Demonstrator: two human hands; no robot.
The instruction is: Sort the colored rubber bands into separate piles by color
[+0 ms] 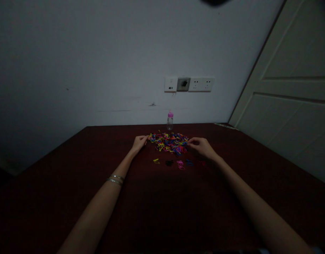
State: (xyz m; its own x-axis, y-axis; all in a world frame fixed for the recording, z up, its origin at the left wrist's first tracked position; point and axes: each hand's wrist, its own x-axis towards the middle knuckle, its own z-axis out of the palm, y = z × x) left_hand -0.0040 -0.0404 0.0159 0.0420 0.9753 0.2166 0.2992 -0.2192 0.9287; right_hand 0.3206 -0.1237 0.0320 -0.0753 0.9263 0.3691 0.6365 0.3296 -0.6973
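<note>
A pile of small rubber bands (169, 143) in yellow, pink, blue, red and black lies on the dark red table. My left hand (139, 143) reaches the pile's left edge, its fingers closed together; whether a band is between them is too small to tell. At the opposite edge, thumb and forefinger of my right hand (200, 146) pinch together by the bands, and what they hold cannot be made out. Nearer to me lie separate little groups: yellow bands (156, 161), black bands (169, 163), pink bands (180, 164), blue bands (189, 162) and dim red bands (203, 163).
Behind the pile a clear bottle with a pink cap (170, 121) stands upright near the wall. Sockets and a switch (189, 84) are set in the white wall. A pale panelled door (292, 88) is to the right. The table (157, 208) extends towards me.
</note>
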